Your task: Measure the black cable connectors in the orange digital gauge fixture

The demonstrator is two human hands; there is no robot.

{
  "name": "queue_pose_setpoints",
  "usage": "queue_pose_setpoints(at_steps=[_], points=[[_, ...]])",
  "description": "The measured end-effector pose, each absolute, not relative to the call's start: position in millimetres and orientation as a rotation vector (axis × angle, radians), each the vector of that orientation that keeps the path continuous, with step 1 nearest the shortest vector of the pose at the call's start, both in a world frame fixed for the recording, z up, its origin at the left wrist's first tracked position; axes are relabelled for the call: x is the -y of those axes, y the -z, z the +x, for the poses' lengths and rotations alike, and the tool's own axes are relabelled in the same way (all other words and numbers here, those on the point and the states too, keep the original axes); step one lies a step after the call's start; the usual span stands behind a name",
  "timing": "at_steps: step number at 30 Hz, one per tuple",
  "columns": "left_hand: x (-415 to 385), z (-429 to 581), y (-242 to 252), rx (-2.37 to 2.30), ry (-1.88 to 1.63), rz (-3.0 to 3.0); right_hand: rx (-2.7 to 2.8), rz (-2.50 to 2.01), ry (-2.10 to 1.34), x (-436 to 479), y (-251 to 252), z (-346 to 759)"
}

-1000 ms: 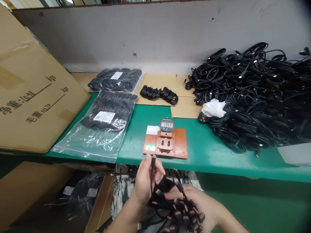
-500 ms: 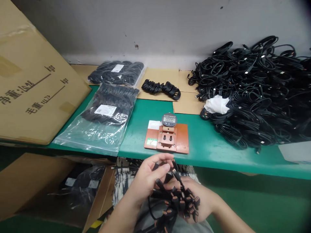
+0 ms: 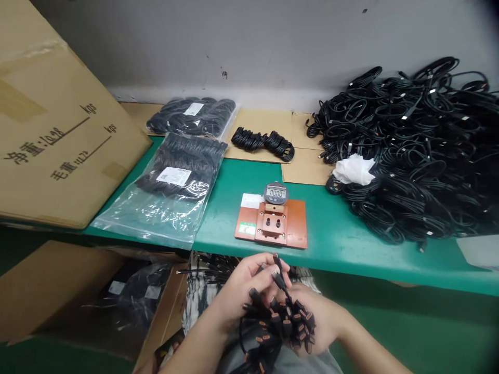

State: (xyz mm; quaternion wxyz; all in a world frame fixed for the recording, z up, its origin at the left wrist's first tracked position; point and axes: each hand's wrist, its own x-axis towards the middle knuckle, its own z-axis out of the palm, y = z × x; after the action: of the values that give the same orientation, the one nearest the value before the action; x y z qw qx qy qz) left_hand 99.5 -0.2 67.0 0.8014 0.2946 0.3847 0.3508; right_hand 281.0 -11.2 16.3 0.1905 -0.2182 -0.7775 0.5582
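My left hand curls around the upper part of a bundle of black cables, its fingers pinching a black connector. My right hand cups the bundle from below, with many copper-tipped plugs fanned out across the palm. Both hands are below the front edge of the green workbench. Closest to them on the bench stands a copper-coloured test fixture carrying a digital gauge, which reads zero. Neither hand touches it.
Behind the fixture lie a large heap of black cables with a white cloth, a small coiled cable pair, and bagged cables. A tilted cardboard carton stands at the left, and an open box sits below the bench.
The gauge went from a non-zero reading to zero. The connector held upright near the fixture's front edge has dropped back among my fingers, and my hands have drawn together around the bundle.
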Motion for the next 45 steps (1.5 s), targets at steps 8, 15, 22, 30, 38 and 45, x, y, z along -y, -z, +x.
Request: queue_pose_setpoints(at_steps=[8, 15, 22, 30, 38, 45], points=[[-0.8, 100.2, -63.7, -0.826, -0.72, 0.493, 2.161, -0.551, -1.612, 9.3, -11.2, 277.2], [-1.2, 101.6, -56.0, -0.808, -0.648, 0.431, 2.171, -0.576, -1.609, 9.9, -8.6, 280.0], [-0.9, 104.4, -52.8, -0.951, -0.729, 0.594, 2.154, -0.554, -1.612, 8.3, -11.4, 277.0], [-3.0, 109.2, -46.5, -1.211, -0.986, 0.962, 2.223, -0.58, -1.577, 3.4, -6.5, 275.0], [-9.3, 107.0, -56.6, -1.395, -0.95, 1.137, 2.32, -0.543, -1.533, 0.7, -6.7, 269.6], [-14.2, 104.2, -55.9, -1.419, -0.853, 1.133, 2.393, -0.559, -1.453, -1.5, -7.3, 263.3]])
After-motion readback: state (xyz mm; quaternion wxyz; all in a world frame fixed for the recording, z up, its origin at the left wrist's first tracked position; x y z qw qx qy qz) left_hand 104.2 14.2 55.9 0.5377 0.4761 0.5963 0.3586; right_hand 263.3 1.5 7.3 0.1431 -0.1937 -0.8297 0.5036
